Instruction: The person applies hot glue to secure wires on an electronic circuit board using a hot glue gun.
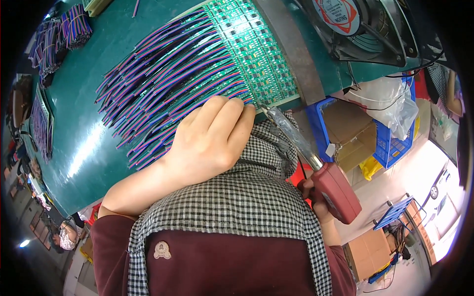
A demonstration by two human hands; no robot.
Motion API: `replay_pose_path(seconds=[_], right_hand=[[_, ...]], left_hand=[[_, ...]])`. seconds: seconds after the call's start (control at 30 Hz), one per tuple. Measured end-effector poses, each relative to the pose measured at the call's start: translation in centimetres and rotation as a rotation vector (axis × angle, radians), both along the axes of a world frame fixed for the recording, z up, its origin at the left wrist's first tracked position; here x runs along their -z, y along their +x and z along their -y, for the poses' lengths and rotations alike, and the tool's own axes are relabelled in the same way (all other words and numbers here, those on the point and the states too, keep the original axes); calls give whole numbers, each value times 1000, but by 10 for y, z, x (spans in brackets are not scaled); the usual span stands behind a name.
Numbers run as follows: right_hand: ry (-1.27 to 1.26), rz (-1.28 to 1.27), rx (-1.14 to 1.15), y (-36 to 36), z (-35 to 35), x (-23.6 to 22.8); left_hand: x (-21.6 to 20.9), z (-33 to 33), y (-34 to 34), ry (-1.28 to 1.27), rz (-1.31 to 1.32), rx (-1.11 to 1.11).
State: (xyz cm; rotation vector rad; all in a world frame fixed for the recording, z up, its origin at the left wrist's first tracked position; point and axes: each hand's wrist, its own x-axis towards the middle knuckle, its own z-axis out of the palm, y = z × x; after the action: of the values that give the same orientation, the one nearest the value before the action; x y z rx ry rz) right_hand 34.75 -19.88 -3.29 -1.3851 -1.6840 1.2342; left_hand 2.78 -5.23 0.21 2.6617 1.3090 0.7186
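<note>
On the green table (74, 148) lie striped wire bundles (163, 84). The left hand (210, 140) presses its fingers together on the wires beside green circuit strips (252, 49). The right hand (316, 197) grips a red soldering iron (316, 167). A round red-white label (345, 17) sits on the fan (375, 34) above blue crates (390, 143).

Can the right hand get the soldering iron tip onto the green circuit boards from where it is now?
Probably yes. The right hand grips the soldering iron, whose tip sits at the near edge of the green circuit boards, beside the left hand, with nothing between.

Bright overhead light, glare on green boards (256, 44), fisheye-dark rim.
</note>
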Motion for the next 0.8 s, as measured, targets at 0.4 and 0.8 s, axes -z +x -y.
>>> replay_pose_path(seconds=[0.4, 0.8], right_hand=[[251, 194, -60, -32, -46, -32], [-20, 55, 124, -16, -12, -15]], left_hand=[[1, 0, 0, 60, -46, 15], [0, -1, 2, 84, -74, 16]])
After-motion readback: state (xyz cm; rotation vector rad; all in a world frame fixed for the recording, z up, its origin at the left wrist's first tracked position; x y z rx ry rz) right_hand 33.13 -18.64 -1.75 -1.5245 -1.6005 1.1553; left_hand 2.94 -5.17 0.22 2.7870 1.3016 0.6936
